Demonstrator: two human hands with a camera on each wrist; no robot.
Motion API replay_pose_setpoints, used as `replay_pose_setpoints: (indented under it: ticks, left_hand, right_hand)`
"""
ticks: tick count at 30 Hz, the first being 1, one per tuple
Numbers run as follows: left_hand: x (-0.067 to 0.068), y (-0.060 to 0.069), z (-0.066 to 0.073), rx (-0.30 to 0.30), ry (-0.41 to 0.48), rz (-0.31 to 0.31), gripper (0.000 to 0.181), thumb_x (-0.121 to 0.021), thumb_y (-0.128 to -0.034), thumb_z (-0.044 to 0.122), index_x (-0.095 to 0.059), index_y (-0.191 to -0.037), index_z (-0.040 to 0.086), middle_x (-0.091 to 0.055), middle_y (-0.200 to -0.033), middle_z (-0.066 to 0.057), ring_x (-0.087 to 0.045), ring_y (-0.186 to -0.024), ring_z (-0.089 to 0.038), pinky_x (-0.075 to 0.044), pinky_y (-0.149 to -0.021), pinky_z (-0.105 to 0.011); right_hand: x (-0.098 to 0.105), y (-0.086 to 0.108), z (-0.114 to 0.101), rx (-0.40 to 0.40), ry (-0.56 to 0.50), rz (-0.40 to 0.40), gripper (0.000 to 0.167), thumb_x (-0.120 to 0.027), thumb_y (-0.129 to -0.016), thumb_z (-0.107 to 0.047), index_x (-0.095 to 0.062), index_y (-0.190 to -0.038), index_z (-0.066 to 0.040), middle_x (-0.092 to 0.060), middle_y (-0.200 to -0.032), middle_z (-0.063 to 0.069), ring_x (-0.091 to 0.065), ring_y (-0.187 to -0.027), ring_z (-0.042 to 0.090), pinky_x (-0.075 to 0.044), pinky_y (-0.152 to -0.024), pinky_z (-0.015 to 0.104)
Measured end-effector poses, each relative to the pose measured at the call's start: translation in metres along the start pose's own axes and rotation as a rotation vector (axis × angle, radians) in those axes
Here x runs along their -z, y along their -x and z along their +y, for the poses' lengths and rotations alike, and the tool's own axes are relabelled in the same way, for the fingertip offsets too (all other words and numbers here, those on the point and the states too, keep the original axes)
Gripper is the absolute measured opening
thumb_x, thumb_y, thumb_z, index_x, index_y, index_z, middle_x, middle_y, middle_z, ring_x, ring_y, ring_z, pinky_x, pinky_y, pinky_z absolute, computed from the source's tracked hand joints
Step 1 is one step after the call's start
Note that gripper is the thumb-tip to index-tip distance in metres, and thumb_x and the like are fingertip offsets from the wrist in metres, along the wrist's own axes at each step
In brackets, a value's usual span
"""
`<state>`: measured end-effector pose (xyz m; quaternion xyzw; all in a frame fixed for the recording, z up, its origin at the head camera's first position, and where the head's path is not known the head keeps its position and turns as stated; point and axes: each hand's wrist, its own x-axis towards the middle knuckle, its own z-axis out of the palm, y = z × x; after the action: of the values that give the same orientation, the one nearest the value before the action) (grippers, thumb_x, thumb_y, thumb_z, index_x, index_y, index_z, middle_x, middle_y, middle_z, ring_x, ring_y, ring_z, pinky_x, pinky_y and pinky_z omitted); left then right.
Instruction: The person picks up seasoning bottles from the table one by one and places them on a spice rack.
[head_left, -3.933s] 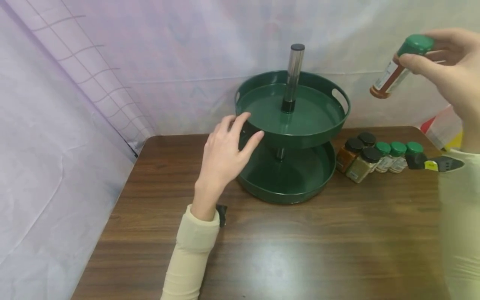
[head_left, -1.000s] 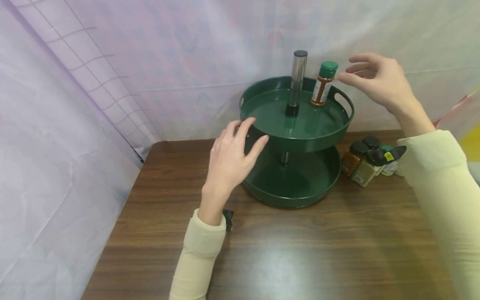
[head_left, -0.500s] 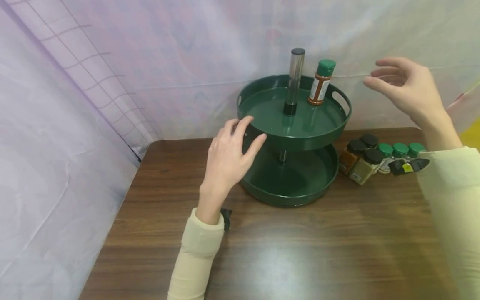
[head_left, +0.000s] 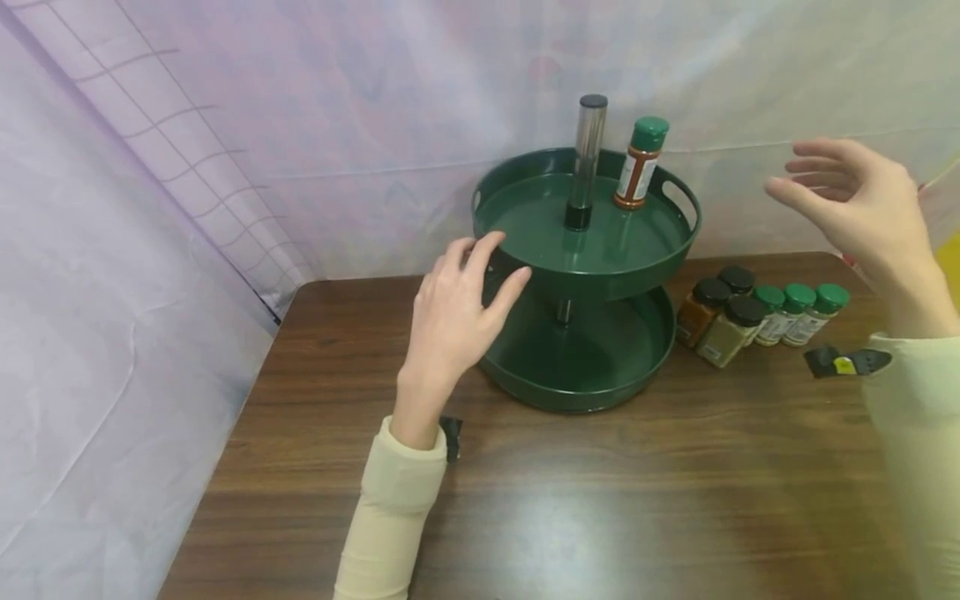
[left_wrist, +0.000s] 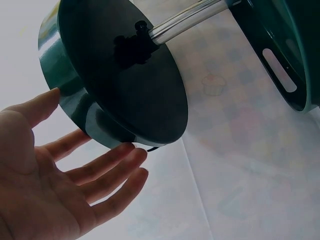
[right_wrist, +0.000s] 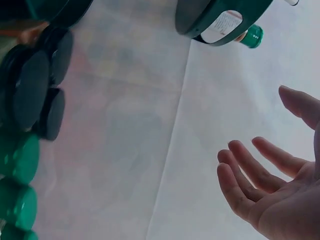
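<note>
Head view: the right hand hung loosely spread, holding nothing; the left hand, fingers relaxed, gripped nothing beside the upper tray, where the green-capped bottle stood upright.

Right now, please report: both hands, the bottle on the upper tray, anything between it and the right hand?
Left hand at upper tray, contact unclear. Right hand raised, holding nothing. Bottle upright. Between: only tray rim seen.
</note>
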<state>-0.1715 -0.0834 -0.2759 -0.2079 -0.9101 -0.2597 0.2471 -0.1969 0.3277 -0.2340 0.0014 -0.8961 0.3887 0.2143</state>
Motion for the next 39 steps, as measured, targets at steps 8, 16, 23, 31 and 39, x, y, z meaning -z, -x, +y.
replay_pose_setpoints:
  ticks: [8, 16, 23, 31, 39]
  left_hand:
    - [0.0, 0.0, 0.0, -0.004, 0.014, 0.002, 0.055, -0.053, -0.1027, 0.051, -0.052, -0.145, 0.016, -0.054, -0.138, -0.016, -0.058, -0.117, -0.035, -0.05, -0.093, -0.054]
    - [0.0, 0.001, 0.0, -0.006, 0.026, 0.003, 0.054, -0.053, -0.1028, 0.05, -0.053, -0.145, 0.016, -0.054, -0.138, -0.017, -0.058, -0.118, -0.034, -0.049, -0.095, -0.053]
    - [0.0, 0.001, 0.0, -0.003, 0.026, -0.003, 0.054, -0.054, -0.1028, 0.049, -0.052, -0.146, 0.016, -0.054, -0.138, -0.017, -0.058, -0.119, -0.035, -0.049, -0.095, -0.053]
    - [0.001, 0.001, 0.0, 0.001, 0.023, -0.009, 0.055, -0.053, -0.103, 0.05, -0.052, -0.146, 0.016, -0.053, -0.139, -0.017, -0.057, -0.119, -0.034, -0.049, -0.095, -0.053]
    - [0.0, 0.001, 0.0, -0.005, 0.029, -0.002, 0.054, -0.053, -0.103, 0.049, -0.052, -0.145, 0.015, -0.053, -0.138, -0.017, -0.058, -0.119, -0.034, -0.049, -0.095, -0.053]
  right_hand:
    - [0.009, 0.012, 0.023, -0.046, 0.06, 0.024, 0.063, -0.066, -0.098, -0.039, -0.042, -0.155, -0.026, -0.047, -0.154, 0.004, -0.049, -0.13, 0.005, -0.032, -0.116, 0.032]
    - [0.011, 0.023, 0.052, -0.094, 0.088, 0.027, 0.067, -0.062, -0.1, -0.04, -0.035, -0.158, -0.022, -0.039, -0.158, 0.016, -0.036, -0.145, 0.034, -0.027, -0.119, 0.044]
    - [0.013, 0.033, 0.077, -0.15, 0.063, 0.042, 0.066, -0.062, -0.1, -0.04, -0.035, -0.158, -0.022, -0.039, -0.158, 0.015, -0.035, -0.146, 0.028, -0.025, -0.12, 0.043]
    - [0.015, 0.044, 0.105, -0.213, 0.102, 0.02, 0.07, -0.06, -0.1, -0.045, -0.033, -0.159, -0.018, -0.04, -0.157, 0.016, -0.036, -0.145, 0.034, -0.033, -0.116, 0.041]
    - [0.017, 0.052, 0.133, -0.244, 0.106, 0.001, 0.069, -0.062, -0.099, -0.044, -0.037, -0.157, -0.018, -0.048, -0.151, 0.002, -0.047, -0.13, 0.003, -0.037, -0.087, 0.01]
